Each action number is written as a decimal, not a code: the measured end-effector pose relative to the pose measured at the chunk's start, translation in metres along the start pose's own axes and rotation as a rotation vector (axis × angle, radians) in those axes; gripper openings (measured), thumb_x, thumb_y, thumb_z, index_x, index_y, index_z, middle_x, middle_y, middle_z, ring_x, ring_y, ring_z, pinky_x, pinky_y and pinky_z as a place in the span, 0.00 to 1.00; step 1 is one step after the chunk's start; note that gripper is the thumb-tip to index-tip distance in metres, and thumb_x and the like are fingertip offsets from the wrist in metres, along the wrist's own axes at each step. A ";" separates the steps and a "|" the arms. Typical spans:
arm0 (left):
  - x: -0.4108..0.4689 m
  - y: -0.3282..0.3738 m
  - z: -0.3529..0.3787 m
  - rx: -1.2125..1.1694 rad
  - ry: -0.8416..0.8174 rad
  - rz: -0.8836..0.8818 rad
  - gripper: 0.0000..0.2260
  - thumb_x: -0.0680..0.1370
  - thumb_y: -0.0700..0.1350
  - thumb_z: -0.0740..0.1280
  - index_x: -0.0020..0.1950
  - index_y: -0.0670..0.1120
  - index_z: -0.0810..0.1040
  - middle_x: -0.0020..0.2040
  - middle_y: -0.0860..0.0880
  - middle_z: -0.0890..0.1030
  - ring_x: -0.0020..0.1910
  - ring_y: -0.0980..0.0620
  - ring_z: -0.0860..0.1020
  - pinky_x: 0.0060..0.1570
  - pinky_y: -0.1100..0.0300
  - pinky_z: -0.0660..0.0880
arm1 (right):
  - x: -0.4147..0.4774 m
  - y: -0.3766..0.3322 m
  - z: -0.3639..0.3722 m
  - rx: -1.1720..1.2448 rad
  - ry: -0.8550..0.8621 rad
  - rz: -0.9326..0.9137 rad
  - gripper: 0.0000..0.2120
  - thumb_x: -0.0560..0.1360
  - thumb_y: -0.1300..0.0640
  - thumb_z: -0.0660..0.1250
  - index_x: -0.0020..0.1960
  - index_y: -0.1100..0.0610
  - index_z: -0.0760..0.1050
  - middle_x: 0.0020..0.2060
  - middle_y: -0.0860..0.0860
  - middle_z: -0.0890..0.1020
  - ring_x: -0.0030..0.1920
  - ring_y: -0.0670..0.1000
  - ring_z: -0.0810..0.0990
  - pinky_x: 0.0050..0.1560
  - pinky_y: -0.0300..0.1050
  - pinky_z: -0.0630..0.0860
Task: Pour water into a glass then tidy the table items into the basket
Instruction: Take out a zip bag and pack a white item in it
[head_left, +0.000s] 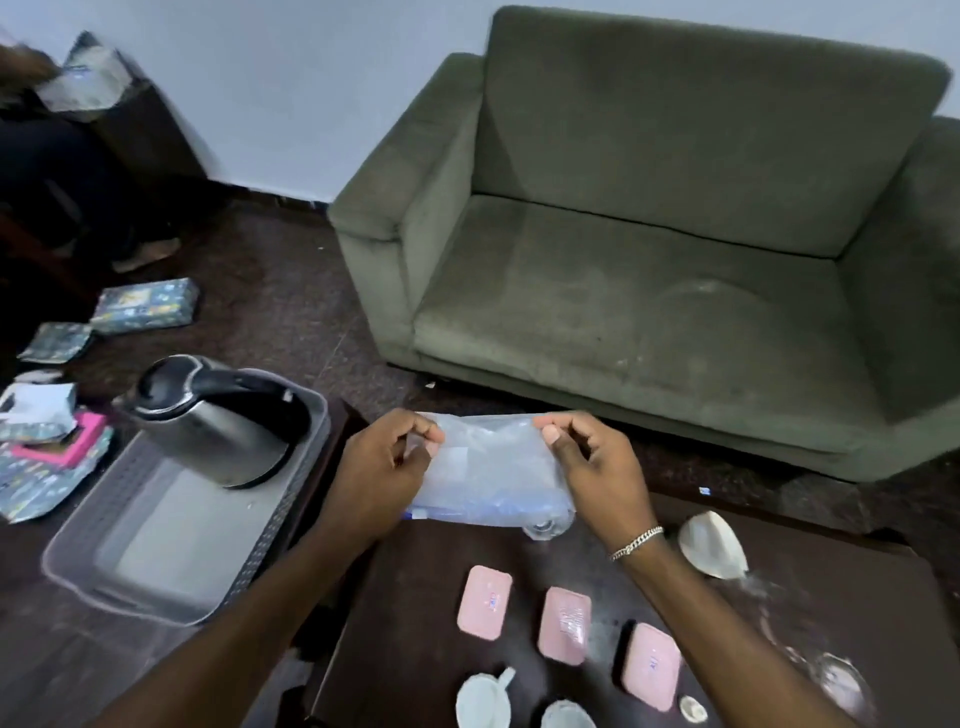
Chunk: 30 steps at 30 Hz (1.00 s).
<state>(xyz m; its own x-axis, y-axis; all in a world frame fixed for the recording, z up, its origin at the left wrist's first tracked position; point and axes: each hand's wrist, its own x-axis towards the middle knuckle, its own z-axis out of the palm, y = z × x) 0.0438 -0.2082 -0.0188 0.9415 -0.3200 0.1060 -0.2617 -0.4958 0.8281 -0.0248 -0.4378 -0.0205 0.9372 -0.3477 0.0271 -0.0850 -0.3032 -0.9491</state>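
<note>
Clear crinkled plastic bag held above far edge of dark wooden table, left hand and right hand pinching its top corners. Steel kettle with black lid tilted inside grey plastic basket at left. 3 pink rectangular packets on table near white cups.

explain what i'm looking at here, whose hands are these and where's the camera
There is one picture, from a camera worn on a person's head, looking down at their own bare hands. The left hand and right hand hold a clear plastic bag between them above a dark table. On the table lie three pink packets and small white cups. To the left, a grey basket holds a steel kettle. A green sofa stands behind.
</note>
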 end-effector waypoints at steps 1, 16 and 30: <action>-0.005 -0.012 -0.020 -0.019 -0.028 -0.022 0.10 0.76 0.34 0.72 0.50 0.48 0.83 0.47 0.58 0.84 0.41 0.64 0.79 0.43 0.69 0.71 | -0.001 0.000 0.020 0.014 -0.056 0.010 0.06 0.78 0.63 0.70 0.53 0.56 0.83 0.49 0.48 0.84 0.52 0.46 0.82 0.56 0.43 0.76; -0.042 -0.211 -0.227 0.514 -0.112 -0.504 0.16 0.70 0.29 0.68 0.50 0.46 0.85 0.48 0.49 0.82 0.48 0.48 0.79 0.39 0.71 0.67 | -0.040 -0.025 0.329 -0.329 -0.604 0.046 0.13 0.74 0.64 0.66 0.57 0.62 0.80 0.57 0.56 0.75 0.56 0.56 0.78 0.58 0.43 0.72; -0.068 -0.299 -0.207 0.873 -0.509 -0.483 0.29 0.71 0.57 0.77 0.69 0.48 0.78 0.68 0.48 0.74 0.68 0.44 0.72 0.70 0.54 0.63 | -0.071 -0.008 0.420 -1.105 -0.794 -0.246 0.14 0.78 0.59 0.59 0.57 0.52 0.81 0.55 0.53 0.80 0.62 0.60 0.63 0.62 0.63 0.54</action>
<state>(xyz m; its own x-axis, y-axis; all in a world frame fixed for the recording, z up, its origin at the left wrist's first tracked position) 0.1015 0.1288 -0.1596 0.8403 -0.1342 -0.5253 -0.1395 -0.9898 0.0298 0.0511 -0.0382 -0.1468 0.8749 0.2977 -0.3820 0.2376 -0.9512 -0.1970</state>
